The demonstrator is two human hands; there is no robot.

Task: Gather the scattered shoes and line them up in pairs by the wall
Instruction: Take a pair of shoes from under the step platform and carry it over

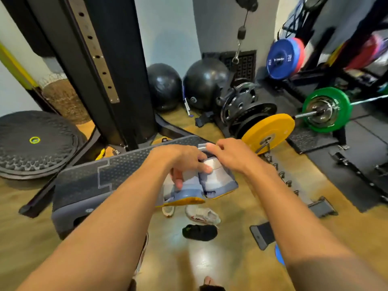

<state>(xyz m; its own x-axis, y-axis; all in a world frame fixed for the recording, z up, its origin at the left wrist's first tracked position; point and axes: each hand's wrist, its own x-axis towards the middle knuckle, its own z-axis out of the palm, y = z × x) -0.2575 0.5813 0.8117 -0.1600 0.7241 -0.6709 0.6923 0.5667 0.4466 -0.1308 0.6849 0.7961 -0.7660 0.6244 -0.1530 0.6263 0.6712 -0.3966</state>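
Note:
Two white and light-blue high-top shoes with yellow soles hang in the air in the middle of the view. My left hand [184, 162] grips the left shoe [184, 192] at its collar. My right hand [228, 154] pinches the right shoe [218, 181] by its grey heel tab. Below them on the wooden floor lie a white sneaker [202, 215], the toe of another white shoe [168, 211] and a black shoe [199, 232]. Another shoe is partly hidden under my left forearm at the lower left.
A grey step platform [100, 181] sits just left of my hands, by a black rack post [117, 70]. Weight plates with a yellow one [270, 131], a barbell with a green plate [327, 110] and two black balls [165, 87] stand near the far wall.

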